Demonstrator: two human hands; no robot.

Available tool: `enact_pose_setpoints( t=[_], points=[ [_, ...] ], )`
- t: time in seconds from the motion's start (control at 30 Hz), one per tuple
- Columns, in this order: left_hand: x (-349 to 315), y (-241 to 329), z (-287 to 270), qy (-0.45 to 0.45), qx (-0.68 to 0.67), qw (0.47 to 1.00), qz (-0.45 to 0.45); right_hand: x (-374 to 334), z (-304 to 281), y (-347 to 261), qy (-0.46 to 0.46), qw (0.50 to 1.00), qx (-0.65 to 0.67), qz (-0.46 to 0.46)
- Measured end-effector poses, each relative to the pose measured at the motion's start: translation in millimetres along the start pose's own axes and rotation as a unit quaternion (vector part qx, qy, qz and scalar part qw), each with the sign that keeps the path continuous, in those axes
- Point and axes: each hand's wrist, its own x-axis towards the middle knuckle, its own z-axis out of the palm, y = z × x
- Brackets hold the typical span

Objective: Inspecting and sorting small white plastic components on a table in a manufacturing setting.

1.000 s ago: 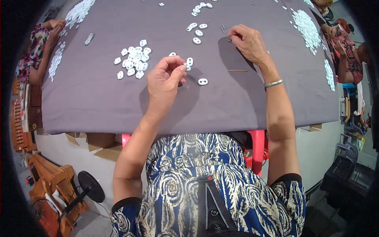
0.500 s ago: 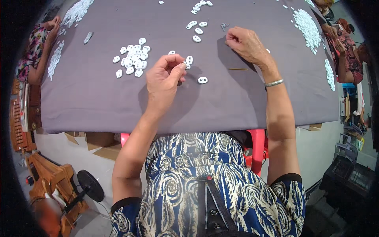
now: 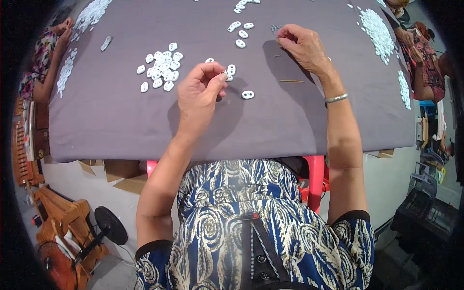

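My left hand point(image 3: 197, 94) is closed in a pinch, thumb against forefinger, with small silvery bits showing at the tips. Just past those fingertips lie white oval pieces point(image 3: 231, 69) with two dark holes each, and a single one point(image 3: 248, 94) rests to the right. Farther right, my right hand point(image 3: 305, 48) has thumb and forefinger together beside a small heap of thin grey metal pieces point(image 3: 275, 29); anything in that pinch is too small to make out. One tiny grey piece point(image 3: 277, 55) lies below its fingertips on the cloth.
A heap of white two-hole pieces point(image 3: 163, 66) sits left of my left hand. Nearer me than the right hand lies a thin gold-coloured stick point(image 3: 291, 81). Large white piles point(image 3: 377, 36) spread along both table sides, where other people work. A grey strip point(image 3: 106, 43) lies far left.
My right hand has shifted slightly away from me, closer to the grey heap, and a tiny grey piece now shows below it. My left hand keeps its pinch.
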Motion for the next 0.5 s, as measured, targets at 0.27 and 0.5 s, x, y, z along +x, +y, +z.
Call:
enact_pose_setpoints(
  t=[0.27,0.5],
  points=[
    [1,-1,-1,-0.007,0.003,1.0,0.009,-3,-14,-6,-0.137,0.99,0.018,-0.001],
    [0,-1,0,-0.008,0.005,1.0,0.012,-4,-6,-6,-0.156,0.988,0.007,-0.013]
  ],
)
